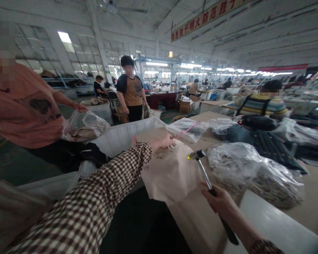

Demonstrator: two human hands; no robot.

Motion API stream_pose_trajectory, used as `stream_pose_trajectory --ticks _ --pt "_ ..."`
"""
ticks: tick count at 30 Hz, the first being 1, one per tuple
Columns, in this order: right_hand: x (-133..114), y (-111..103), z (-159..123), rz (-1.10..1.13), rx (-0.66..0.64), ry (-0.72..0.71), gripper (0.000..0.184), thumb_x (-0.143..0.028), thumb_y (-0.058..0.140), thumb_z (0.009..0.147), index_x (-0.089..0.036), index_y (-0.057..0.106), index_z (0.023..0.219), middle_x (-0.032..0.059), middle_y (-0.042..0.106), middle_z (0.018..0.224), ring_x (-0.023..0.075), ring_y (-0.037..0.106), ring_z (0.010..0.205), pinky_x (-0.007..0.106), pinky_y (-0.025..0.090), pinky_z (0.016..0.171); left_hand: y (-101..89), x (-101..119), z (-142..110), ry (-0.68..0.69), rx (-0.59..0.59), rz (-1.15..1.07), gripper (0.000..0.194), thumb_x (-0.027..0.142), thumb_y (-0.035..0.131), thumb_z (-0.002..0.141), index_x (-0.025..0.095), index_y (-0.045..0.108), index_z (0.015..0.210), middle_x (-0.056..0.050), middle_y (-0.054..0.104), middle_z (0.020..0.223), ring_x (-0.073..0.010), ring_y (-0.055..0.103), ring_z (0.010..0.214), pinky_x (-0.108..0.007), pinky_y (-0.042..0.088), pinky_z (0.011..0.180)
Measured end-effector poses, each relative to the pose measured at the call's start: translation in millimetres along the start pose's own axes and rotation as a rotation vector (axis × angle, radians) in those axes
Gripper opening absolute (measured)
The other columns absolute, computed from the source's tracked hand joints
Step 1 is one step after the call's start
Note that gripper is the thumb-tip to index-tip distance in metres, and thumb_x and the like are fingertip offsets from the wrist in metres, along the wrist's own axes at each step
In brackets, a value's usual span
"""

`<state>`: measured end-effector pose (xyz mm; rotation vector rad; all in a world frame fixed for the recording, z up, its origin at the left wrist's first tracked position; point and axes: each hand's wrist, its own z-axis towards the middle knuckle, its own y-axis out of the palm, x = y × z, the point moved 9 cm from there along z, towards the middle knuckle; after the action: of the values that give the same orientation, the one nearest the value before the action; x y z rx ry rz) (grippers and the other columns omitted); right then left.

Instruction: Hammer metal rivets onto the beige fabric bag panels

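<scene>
My left hand (162,142) reaches out over a pale beige sheet of material (172,176). Its fingers are drawn together at the far part of the sheet, beside small metallic pieces (171,146); what they pinch is too small to make out. The sheet's near edge hangs over the table's edge. Wrapped round the dark grip of a hammer (205,174) is my right hand (219,199). The hammer has a yellow-tipped head, raised above the right side of the sheet.
Clear plastic bags (235,162) with contents lie to the right, near dark fabric (264,144). White bins (127,134) stand left of the table. A co-worker at left holds a plastic bag (86,123); another person (132,90) stands beyond. A pale board (277,225) lies at the near right.
</scene>
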<state>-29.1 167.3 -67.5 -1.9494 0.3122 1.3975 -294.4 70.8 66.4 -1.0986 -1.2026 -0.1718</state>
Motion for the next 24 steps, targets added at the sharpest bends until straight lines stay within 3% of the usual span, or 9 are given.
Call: stream_pose_trajectory --ticks 4,7,9,12,15,19,24 --pt "2 -17 -26 0.15 0.011 0.07 0.075 -0.051 0.067 0.062 -0.005 0.059 0.121 -0.0083 0.041 0.044 0.0101 0.034 0.04 0.026 0.026 0.043 14.7 -26 20 -0.06 0.021 0.04 0.011 0.01 0.068 0.073 0.009 0.06 0.067 -0.002 0.054 0.059 -0.0142 0.054 0.066 -0.024 0.039 0.062" --pt "2 -35 -56 0.344 -0.005 0.083 0.058 -0.043 0.073 0.066 -0.011 0.063 0.113 -0.0058 0.047 0.054 0.0095 0.04 0.047 0.025 0.03 0.048 52.2 -17 6 -0.022 -0.039 -0.039 0.01 0.016 0.057 0.084 0.009 0.06 0.077 -0.002 0.053 0.064 -0.0127 0.053 0.065 -0.022 0.037 0.058" --pt "-3 -48 -75 0.537 0.006 0.076 0.046 -0.035 0.076 0.066 -0.014 0.066 0.105 -0.0044 0.048 0.061 0.0087 0.042 0.051 0.024 0.03 0.05 92.0 1 -20 0.025 -0.168 -0.119 0.012 0.022 0.055 0.086 0.011 0.06 0.084 0.0 0.053 0.067 -0.0098 0.05 0.059 -0.02 0.036 0.054" --pt "-15 -67 -98 0.782 0.029 0.048 0.033 -0.024 0.076 0.061 -0.017 0.069 0.092 -0.0032 0.047 0.065 0.0075 0.04 0.053 0.023 0.026 0.049 163.1 32 -80 0.06 -0.501 -0.296 0.02 0.032 0.063 0.08 0.013 0.061 0.084 0.003 0.05 0.063 -0.0066 0.042 0.049 -0.018 0.032 0.046" --pt "-21 -81 -117 0.895 0.042 0.02 0.025 -0.021 0.072 0.059 -0.018 0.069 0.083 -0.0028 0.044 0.064 0.0075 0.036 0.053 0.023 0.024 0.049 215.2 54 -132 0.021 -0.698 -0.462 0.034 0.044 0.07 0.072 0.013 0.061 0.082 0.004 0.049 0.06 -0.0059 0.039 0.046 -0.017 0.029 0.041" --pt "-11 -92 -135 0.926 0.073 -0.002 0.024 -0.019 0.07 0.055 -0.022 0.069 0.079 -0.0038 0.044 0.064 0.0076 0.035 0.051 0.024 0.022 0.048 255.2 71 -166 -0.04 -0.781 -0.513 0.048 0.056 0.074 0.064 0.014 0.062 0.084 0.004 0.05 0.059 -0.006 0.04 0.047 -0.016 0.028 0.041" --pt "9 -103 -149 0.851 0.231 -0.053 0.022 -0.013 0.064 0.049 -0.019 0.066 0.07 -0.0051 0.048 0.061 0.0068 0.038 0.046 0.024 0.026 0.046 289.3 80 -190 -0.15 -0.796 -0.612 0.057 0.062 0.079 0.058 0.014 0.06 0.082 0.004 0.049 0.056 -0.0039 0.034 0.043 -0.015 0.02 0.039"
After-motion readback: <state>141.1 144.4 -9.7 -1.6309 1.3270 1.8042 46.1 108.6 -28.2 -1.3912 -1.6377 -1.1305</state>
